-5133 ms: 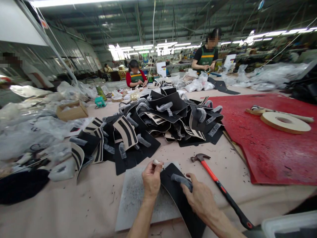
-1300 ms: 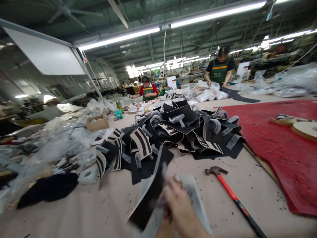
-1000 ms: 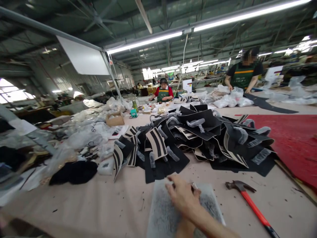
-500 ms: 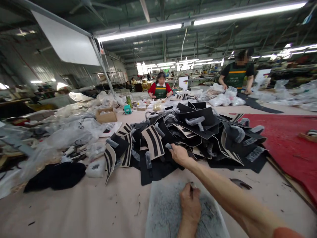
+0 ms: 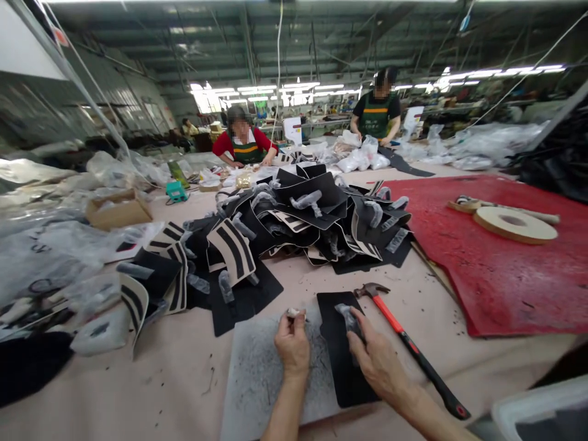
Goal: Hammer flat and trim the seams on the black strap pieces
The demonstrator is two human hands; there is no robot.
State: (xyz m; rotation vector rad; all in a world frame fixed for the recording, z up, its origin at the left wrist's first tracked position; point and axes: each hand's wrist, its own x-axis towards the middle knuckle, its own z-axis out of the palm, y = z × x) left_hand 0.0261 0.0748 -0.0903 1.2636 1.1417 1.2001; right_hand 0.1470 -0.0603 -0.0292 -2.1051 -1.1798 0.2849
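On black panel (image 5: 340, 373), right hand (image 5: 377, 362) palm-down.

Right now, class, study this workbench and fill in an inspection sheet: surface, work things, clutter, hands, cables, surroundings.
Surface: pale table with dark specks; grey speckled mat at the near edge.
Job's things: black piece lies flat, partly on the mat, with a clear-wrapped part near its far end.
Clutter: hammer; pile of black and striped pieces; red sheet with tape roll; plastic bags; cardboard box.
Hands: left hand pinches a small pale item; right hand rests on the black piece, grip unclear.
Cables: one cord hangs from overhead.
Surroundings: person in red and person in a green apron across the table.
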